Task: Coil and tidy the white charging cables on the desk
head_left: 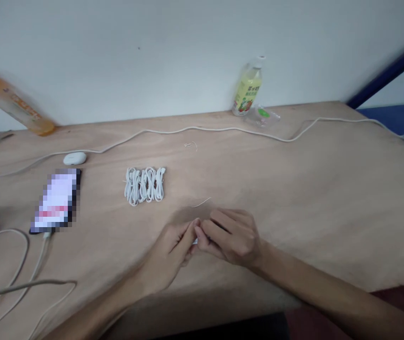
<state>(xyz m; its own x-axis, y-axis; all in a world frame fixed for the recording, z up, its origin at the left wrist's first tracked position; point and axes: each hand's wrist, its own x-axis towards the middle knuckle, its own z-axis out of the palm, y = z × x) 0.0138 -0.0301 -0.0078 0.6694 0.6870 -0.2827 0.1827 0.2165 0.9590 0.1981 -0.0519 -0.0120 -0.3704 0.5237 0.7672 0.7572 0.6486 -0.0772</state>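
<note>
1. A wooden table [329, 189] fills the view, seen from above, with a pale wall behind it.
2. Both hands meet near the front edge, at the middle. The left hand [173, 248] and the right hand [232, 236] have their fingertips pressed together, pinching a small white item [195, 241] between them. Only a sliver of it shows, so what it is cannot be told.
3. Just beyond the hands, a thin wire tie [201, 203] lies on the table, apart from the fingers.
4. Further back and slightly left, a row of bundled white cables [145, 185] lies side by side, the bundles touching one another.
5. To the left, a phone [58, 200] lies flat, its screen blurred, with a white charging cord [21, 278] plugged into its near end and looping towards the front left.
6. Behind the phone sits a small white earbud case [74, 158].
7. A long white cable [223, 130] runs across the back of the table.
8. A yellow-labelled drink bottle [247, 87] stands upright against the wall, and an orange bottle [13, 106] leans at far left, blurred.
</note>
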